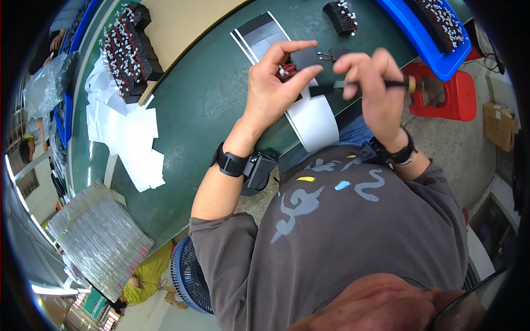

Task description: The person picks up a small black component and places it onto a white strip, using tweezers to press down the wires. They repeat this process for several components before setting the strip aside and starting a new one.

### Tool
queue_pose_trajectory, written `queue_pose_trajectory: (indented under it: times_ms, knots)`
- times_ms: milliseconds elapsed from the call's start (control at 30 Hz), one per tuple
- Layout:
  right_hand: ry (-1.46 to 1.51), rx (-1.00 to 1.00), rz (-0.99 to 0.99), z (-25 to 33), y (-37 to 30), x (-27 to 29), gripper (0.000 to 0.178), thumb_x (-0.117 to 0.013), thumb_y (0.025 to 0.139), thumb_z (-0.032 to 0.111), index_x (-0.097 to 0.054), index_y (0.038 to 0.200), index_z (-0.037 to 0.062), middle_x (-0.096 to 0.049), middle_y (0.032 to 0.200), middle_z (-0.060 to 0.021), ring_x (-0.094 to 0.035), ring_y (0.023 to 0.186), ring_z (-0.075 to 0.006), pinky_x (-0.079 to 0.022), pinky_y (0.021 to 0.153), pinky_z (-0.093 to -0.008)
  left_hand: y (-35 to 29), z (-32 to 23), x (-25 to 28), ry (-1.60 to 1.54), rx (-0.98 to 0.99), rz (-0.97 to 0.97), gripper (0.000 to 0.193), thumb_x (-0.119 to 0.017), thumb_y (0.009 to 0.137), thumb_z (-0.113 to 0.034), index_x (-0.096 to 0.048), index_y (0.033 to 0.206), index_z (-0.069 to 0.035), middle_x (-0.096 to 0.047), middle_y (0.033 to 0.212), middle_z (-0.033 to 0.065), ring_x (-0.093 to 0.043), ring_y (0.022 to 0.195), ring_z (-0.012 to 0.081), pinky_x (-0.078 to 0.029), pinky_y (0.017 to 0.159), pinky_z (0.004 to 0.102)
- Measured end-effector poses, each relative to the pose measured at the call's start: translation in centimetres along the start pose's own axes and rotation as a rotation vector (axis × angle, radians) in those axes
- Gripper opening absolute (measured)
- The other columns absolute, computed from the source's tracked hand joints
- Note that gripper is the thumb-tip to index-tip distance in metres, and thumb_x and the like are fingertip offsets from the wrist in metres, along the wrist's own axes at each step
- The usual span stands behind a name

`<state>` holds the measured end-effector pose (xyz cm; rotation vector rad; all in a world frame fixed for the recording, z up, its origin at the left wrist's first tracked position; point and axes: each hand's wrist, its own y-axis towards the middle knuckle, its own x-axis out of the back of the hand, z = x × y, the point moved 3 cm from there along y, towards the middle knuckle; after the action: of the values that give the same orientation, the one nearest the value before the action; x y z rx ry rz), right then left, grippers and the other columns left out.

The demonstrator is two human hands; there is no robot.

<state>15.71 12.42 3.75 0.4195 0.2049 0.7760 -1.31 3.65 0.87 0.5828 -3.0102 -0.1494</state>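
My left hand [270,88] is closed round a flat dark grey battery pack [305,58], its thumb and forefinger on opposite edges. Red wires [287,69] bunch up by the palm. To the right, my right hand [378,83] is smeared by motion, its fingers curled round a slim black tool [398,84] with a tan end. The tool's dark flat tip [326,89] points at the left hand; its exact kind is blurred. Beneath both hands, a white paper strip [313,124] curves over the table's near edge. Beside the right fingers lies a small dark pack [339,53] with thin leads.
Dark packs with white connectors stand in a cluster [132,55] at the left and a small stack [340,17] at the back. White sheets [130,132] lie on the green table [190,127]. A blue tray [447,69], red stool [466,99] and blue fan [187,276] surround me.
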Motion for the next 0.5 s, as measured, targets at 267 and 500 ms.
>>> queue_pose_trajectory:
  times_ms: [267, 500]
  knots:
    - [0.466, -0.605, -0.221, -2.4, 1.3, 0.6, 0.023, -0.061, 0.105, 0.028, -0.059, 0.089, 0.0120, -0.057, 0.075, 0.0021, -0.065, 0.090, -0.0103, -0.052, 0.090, -0.0313, -0.1, -0.3, -0.6, 0.091, -0.050, 0.092, 0.042, -0.080, 0.085, -0.006, -0.068, 0.125, -0.006, -0.073, 0.106, 0.0033, -0.069, 0.091, 0.0104, -0.055, 0.079, 0.0242]
    - [0.420, -0.611, -0.219, -3.1, 0.9, 0.0, 0.026, -0.062, 0.104, 0.031, -0.057, 0.087, 0.0126, -0.056, 0.074, 0.0028, -0.065, 0.089, -0.0103, -0.053, 0.090, -0.0320, -0.1, -0.3, -0.3, 0.161, -0.029, 0.138, 0.040, -0.077, 0.089, -0.002, -0.065, 0.127, -0.002, -0.071, 0.120, 0.0040, -0.067, 0.100, 0.0078, -0.055, 0.081, 0.0210]
